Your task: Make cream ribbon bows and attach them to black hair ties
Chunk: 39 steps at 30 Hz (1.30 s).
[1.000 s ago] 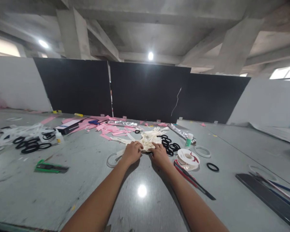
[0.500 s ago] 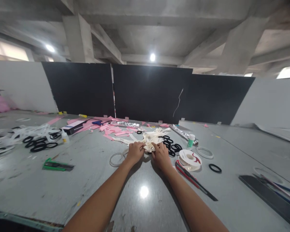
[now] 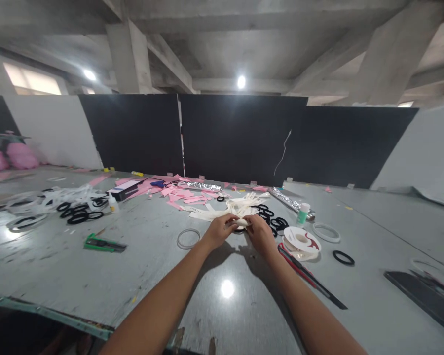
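Note:
My left hand (image 3: 219,231) and my right hand (image 3: 261,234) meet at the middle of the table, fingers pinched on opposite ends of a short white strip (image 3: 241,223) that looks like ribbon. Its exact form is too small to tell. Just behind lies a loose heap of cream ribbon strips (image 3: 244,203), some with printed letters. Several black rings (image 3: 279,223) lie to the right of the heap. A grey ring (image 3: 188,238) is left of my left hand. Beside my right forearm sit a ribbon spool (image 3: 299,241) and a red-and-black cutter knife (image 3: 311,276).
A green cutter knife (image 3: 104,243), a small white bottle (image 3: 113,203) and a black box (image 3: 124,190) lie left. Pink scraps (image 3: 185,193) and foil rolls (image 3: 286,199) are behind. A green-labelled glue bottle (image 3: 303,213) stands right, near a white ring (image 3: 326,232).
My hands have drawn slightly back from the ribbon heap, and the white strip now shows between my fingertips. The view has turned a little to the left.

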{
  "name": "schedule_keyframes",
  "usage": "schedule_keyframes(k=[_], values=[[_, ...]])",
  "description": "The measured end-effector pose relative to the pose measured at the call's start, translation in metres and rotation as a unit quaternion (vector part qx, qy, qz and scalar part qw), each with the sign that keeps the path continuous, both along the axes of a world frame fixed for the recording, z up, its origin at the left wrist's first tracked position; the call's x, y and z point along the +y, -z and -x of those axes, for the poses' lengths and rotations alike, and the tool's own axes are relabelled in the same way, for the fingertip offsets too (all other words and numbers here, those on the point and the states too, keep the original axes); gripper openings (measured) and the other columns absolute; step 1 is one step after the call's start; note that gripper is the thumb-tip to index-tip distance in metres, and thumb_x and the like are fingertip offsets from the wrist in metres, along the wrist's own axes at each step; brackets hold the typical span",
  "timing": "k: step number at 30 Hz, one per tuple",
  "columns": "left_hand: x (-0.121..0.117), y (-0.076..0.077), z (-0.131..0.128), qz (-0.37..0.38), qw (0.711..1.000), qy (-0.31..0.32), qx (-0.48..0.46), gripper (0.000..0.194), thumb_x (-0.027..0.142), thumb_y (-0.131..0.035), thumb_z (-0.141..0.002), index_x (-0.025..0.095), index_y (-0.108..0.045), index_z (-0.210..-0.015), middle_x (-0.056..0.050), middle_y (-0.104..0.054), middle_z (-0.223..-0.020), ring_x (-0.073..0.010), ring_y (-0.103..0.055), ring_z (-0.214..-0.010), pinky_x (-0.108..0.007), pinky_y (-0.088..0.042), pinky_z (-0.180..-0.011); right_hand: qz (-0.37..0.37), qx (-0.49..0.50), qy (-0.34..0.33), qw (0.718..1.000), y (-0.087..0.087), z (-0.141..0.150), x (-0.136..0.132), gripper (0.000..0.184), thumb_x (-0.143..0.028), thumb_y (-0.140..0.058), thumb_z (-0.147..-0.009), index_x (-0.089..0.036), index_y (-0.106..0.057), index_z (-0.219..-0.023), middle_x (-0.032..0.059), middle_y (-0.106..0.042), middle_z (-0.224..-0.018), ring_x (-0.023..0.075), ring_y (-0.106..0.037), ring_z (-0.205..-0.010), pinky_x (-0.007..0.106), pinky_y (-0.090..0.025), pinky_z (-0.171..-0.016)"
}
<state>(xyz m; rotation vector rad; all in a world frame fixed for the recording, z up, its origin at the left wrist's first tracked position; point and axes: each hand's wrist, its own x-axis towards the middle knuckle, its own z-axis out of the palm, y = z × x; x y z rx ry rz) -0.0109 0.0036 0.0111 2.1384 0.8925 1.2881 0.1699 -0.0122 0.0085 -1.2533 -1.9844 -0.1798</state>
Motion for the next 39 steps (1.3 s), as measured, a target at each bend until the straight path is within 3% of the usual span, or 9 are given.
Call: schedule_keyframes(k=[3, 7, 16, 20, 24, 27, 30, 34, 39], values=[[0.007, 0.004, 0.004, 0.019, 0.998, -0.027, -0.058, 0.024, 0.032, -0.058, -0.081, 0.018, -0.063, -0.100, 0.002, -0.059, -0.067, -0.0120, -0.053, -0.063, -0.022, -0.039, -0.062, 0.016, -0.031, 0.004, 0.999, 0.000, -0.001, 0.000, 0.024, -0.017, -0.041, -0.090, -0.017, -0.062, -0.103, 0.0073, -0.062, -0.092, 0.0181, -0.058, -0.085, 0.026, -0.041, -0.075], [0.013, 0.004, 0.007, 0.063, 0.989, -0.006, -0.132, 0.025, 0.033, -0.058, -0.080, 0.017, -0.060, -0.099, 0.002, -0.056, -0.066, -0.0098, -0.049, -0.057, -0.020, -0.038, -0.054, 0.035, -0.059, 0.028, 0.997, 0.002, -0.002, 0.000, 0.031, -0.019, -0.038, -0.093, -0.018, -0.060, -0.115, 0.0077, -0.063, -0.097, 0.0164, -0.061, -0.079, 0.024, -0.042, -0.068], [0.015, -0.009, 0.021, 0.140, 0.957, -0.004, -0.252, 0.030, 0.038, -0.068, -0.071, 0.017, -0.059, -0.089, 0.009, -0.038, -0.047, -0.0036, -0.028, -0.040, -0.016, -0.021, -0.041, 0.006, -0.050, 0.092, 0.994, -0.001, -0.019, 0.005, 0.037, -0.014, -0.039, -0.090, -0.018, -0.059, -0.121, 0.0088, -0.064, -0.106, 0.0179, -0.062, -0.086, 0.026, -0.044, -0.072], [0.017, -0.017, 0.034, 0.193, 0.920, -0.030, -0.341, 0.034, 0.038, -0.073, -0.064, 0.018, -0.057, -0.087, 0.010, -0.039, -0.049, -0.0027, -0.029, -0.037, -0.016, -0.020, -0.038, -0.002, -0.009, 0.100, 0.995, -0.004, -0.026, 0.006, 0.030, -0.021, -0.041, -0.091, -0.018, -0.064, -0.110, 0.0075, -0.067, -0.102, 0.0181, -0.062, -0.087, 0.026, -0.043, -0.075], [0.017, -0.022, 0.045, 0.195, 0.877, -0.037, -0.439, 0.037, 0.035, -0.077, -0.060, 0.018, -0.056, -0.084, 0.008, -0.045, -0.054, -0.0028, -0.035, -0.038, -0.015, -0.021, -0.037, 0.021, -0.008, 0.124, 0.992, -0.010, -0.028, 0.002, 0.026, -0.034, -0.043, -0.093, -0.021, -0.066, -0.094, 0.0042, -0.069, -0.090, 0.0170, -0.061, -0.079, 0.025, -0.038, -0.068], [0.018, -0.024, 0.052, 0.191, 0.844, -0.022, -0.500, 0.037, 0.031, -0.078, -0.060, 0.019, -0.056, -0.087, 0.011, -0.037, -0.048, -0.0011, -0.027, -0.034, -0.016, -0.018, -0.036, 0.033, -0.033, 0.160, 0.986, -0.015, -0.027, -0.003, 0.033, -0.043, -0.041, -0.093, -0.021, -0.064, -0.086, 0.0028, -0.066, -0.084, 0.0148, -0.058, -0.070, 0.025, -0.032, -0.060], [0.021, -0.024, 0.057, 0.196, 0.808, -0.012, -0.555, 0.041, 0.032, -0.079, -0.060, 0.022, -0.056, -0.092, 0.013, -0.029, -0.045, -0.0009, -0.023, -0.032, -0.016, -0.016, -0.036, 0.033, -0.061, 0.209, 0.975, -0.018, -0.029, -0.006, 0.031, -0.041, -0.041, -0.094, -0.020, -0.063, -0.088, 0.0038, -0.064, -0.088, 0.0129, -0.055, -0.067, 0.026, -0.027, -0.056], [0.023, -0.025, 0.063, 0.186, 0.779, -0.015, -0.599, 0.043, 0.037, -0.079, -0.062, 0.022, -0.055, -0.095, 0.011, -0.042, -0.053, 0.0002, -0.025, -0.033, -0.016, -0.014, -0.035, 0.047, -0.062, 0.248, 0.966, -0.015, -0.036, -0.004, 0.031, -0.040, -0.039, -0.094, -0.022, -0.064, -0.092, 0.0043, -0.061, -0.092, 0.0131, -0.055, -0.070, 0.026, -0.026, -0.055], [0.019, -0.027, 0.061, 0.206, 0.796, 0.023, -0.568, 0.043, 0.029, -0.077, -0.063, 0.022, -0.057, -0.100, 0.003, -0.061, -0.071, 0.0020, -0.022, -0.033, -0.016, -0.012, -0.034, 0.068, -0.069, 0.236, 0.967, -0.009, -0.041, 0.001, 0.030, -0.038, -0.039, -0.094, -0.024, -0.066, -0.093, 0.0045, -0.060, -0.093, 0.0149, -0.056, -0.076, 0.026, -0.028, -0.058]])
